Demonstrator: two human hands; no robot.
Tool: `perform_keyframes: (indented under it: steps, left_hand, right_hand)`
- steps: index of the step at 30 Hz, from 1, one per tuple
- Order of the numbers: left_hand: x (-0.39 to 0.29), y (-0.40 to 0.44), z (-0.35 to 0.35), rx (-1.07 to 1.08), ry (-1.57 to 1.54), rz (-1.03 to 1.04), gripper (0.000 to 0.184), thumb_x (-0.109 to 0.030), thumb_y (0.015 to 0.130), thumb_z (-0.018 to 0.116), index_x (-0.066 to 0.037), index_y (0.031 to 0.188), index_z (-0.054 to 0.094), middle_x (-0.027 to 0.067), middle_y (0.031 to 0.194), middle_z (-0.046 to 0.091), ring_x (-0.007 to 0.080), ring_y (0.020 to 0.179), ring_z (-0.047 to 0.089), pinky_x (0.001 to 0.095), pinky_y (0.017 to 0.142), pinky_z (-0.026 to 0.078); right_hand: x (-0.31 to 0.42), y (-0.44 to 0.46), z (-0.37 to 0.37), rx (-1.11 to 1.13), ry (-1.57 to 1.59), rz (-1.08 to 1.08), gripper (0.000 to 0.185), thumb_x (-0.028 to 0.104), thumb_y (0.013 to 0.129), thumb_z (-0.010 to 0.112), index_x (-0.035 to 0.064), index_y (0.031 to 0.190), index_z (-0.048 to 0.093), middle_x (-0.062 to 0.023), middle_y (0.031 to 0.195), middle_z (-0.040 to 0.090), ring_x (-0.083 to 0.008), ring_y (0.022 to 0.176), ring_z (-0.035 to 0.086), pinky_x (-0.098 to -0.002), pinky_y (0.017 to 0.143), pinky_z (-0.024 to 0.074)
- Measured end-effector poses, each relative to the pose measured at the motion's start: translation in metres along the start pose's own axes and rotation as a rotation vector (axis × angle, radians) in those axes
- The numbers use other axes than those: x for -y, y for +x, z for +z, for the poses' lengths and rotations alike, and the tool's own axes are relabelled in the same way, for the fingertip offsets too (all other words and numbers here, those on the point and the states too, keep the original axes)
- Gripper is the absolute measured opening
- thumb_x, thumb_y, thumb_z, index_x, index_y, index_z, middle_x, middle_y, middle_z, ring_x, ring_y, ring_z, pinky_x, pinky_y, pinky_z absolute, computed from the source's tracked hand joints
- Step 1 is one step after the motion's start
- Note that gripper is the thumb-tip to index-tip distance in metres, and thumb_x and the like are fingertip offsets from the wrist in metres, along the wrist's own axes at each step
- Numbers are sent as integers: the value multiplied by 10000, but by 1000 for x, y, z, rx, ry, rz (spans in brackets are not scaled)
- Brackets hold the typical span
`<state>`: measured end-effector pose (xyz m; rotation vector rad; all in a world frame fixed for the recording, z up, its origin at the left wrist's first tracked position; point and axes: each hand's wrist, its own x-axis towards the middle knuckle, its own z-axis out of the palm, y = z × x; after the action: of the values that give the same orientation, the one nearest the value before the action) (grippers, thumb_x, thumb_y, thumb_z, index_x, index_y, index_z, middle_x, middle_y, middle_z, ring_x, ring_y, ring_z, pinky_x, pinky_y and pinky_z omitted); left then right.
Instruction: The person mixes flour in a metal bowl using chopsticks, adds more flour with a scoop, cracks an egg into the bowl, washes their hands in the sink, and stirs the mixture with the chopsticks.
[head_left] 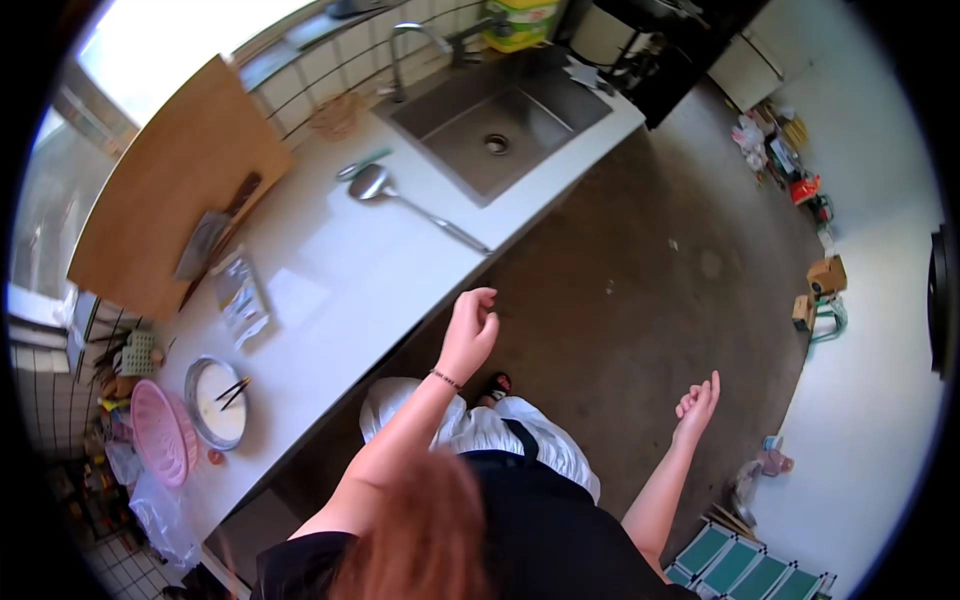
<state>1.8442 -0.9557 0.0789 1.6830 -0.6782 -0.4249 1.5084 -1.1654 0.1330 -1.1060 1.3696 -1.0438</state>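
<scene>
My left hand hangs in the air beside the counter's front edge, fingers loosely curled and thumb apart, holding nothing. Away from the counter, over the floor, is my right hand, with one finger stretched out, the others bent, and nothing in it. Nearest to my left hand lies a metal ladle, its handle reaching the counter edge. A small utensil with a teal handle is behind it. Further left stands a metal bowl of whitish batter-like mixture, with dark chopsticks resting in it.
White counter runs along my left to a steel sink with a faucet. A cleaver is by a wooden board leaning at the window. A plastic packet and pink basket are nearby. Boxes line the right wall.
</scene>
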Motion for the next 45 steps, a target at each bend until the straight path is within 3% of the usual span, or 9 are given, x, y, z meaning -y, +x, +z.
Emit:
perform_keyframes:
  steps: [4, 12, 19, 24, 28, 30, 34, 36, 45]
  left_hand:
    - [-25, 47, 77, 127, -291, -110, 295, -25, 809, 502, -3, 1103, 494, 63, 923, 511, 122, 758, 498, 251, 700, 441]
    - [-7, 159, 97, 104, -138, -204, 261, -67, 856, 484, -6, 1110, 502, 58, 904, 530, 126, 740, 515, 256, 671, 443]
    - [36, 282, 110, -22, -221, -402, 266, -162, 893, 455, -40, 1123, 512, 34, 952, 558, 108, 768, 525, 247, 686, 439]
    - [47, 365, 123, -35, -264, -333, 273, -186, 918, 461, -12, 1125, 502, 67, 965, 568, 138, 799, 545, 260, 711, 450]
    - [50, 399, 120, -68, -270, -381, 268, -163, 914, 463, 10, 1116, 498, 83, 960, 570, 147, 798, 550, 265, 715, 457]
    - [60, 407, 115, -99, -283, -395, 273, -181, 927, 445, -13, 1136, 494, 47, 956, 562, 110, 778, 528, 237, 693, 440]
    - [57, 399, 95, -210, -239, -479, 266, -186, 925, 442, -22, 1126, 500, 36, 933, 558, 97, 737, 515, 228, 675, 440]
    - [59, 388, 84, -293, -241, -523, 258, -184, 924, 446, -33, 1125, 505, 27, 920, 554, 83, 728, 507, 219, 669, 438]
    - [23, 352, 101, -791, -145, -676, 270, -157, 935, 418, -33, 1167, 481, 53, 951, 545, 79, 730, 506, 208, 647, 430]
  right_hand:
    - [20, 61, -24, -22, 36, 11, 382, 241, 945, 434, 192, 1321, 392, 23, 705, 423, -37, 478, 313, -180, 374, 238]
    - [10, 165, 45, -30, 107, 68, 404, 224, 940, 429, 199, 1338, 361, 23, 701, 413, -44, 462, 316, -184, 368, 249]
    - [40, 266, 166, 89, -127, 122, 434, 194, 939, 418, 212, 1364, 329, 28, 697, 404, -35, 442, 299, -179, 358, 231]
    - [100, 339, 285, 294, -298, 33, 440, 170, 943, 419, 221, 1372, 333, 36, 697, 395, -26, 443, 297, -167, 360, 226]
    - [105, 384, 389, 545, -546, -276, 441, 140, 925, 462, 210, 1353, 384, 35, 647, 399, -30, 470, 326, -187, 395, 260]
    - [118, 380, 446, 681, -755, -420, 459, 174, 895, 505, 190, 1340, 397, -82, 669, 509, -161, 577, 468, -309, 579, 430]
    - [110, 384, 549, 1091, -912, -471, 517, 241, 887, 496, 256, 1375, 323, -163, 714, 582, -297, 648, 578, -397, 634, 453]
    - [104, 388, 604, 1199, -1051, -681, 588, 247, 870, 495, 278, 1402, 246, -200, 775, 606, -356, 717, 607, -439, 661, 469]
    - [78, 388, 853, 1401, -1359, -1172, 684, 107, 827, 418, 325, 1423, 165, -179, 989, 628, -332, 853, 635, -442, 714, 509]
